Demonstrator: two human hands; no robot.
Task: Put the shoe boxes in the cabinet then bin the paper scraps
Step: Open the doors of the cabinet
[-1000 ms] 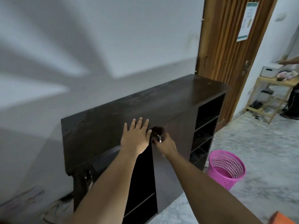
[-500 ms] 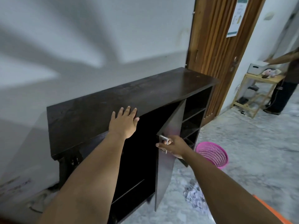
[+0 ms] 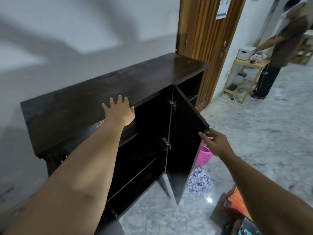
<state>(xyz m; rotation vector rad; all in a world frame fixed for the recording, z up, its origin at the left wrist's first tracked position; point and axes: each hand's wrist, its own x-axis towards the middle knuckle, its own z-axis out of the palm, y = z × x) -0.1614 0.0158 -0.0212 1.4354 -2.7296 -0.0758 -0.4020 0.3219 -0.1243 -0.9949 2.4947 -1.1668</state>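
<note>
Cabinet (image 3: 118, 85) door (image 3: 186, 133) stood swung out to the right, interior dark, one shelf line visible, no boxes seen inside. Left hand (image 3: 119, 110) lay flat on the front edge of the cabinet top, fingers spread and straight, holding nothing. Right hand (image 3: 214, 141) was at the door's free top corner, fingers loosely extended against the edge, not wrapped round it; whether the handle was under it could not be told.

Shoe boxes (image 3: 237, 209) sat on the floor at lower right, below and behind the right forearm, so the right hand was the nearer one. Orange and dark lids, cropped by the frame edge; count and long axis unclear. They lay well right of the opening, with the open door between.

Paper scraps (image 3: 200, 181) formed a grey-white heap on the floor just past the door's bottom edge. Pink bin (image 3: 204, 156) stood just beyond, partly hidden by the door.
</note>
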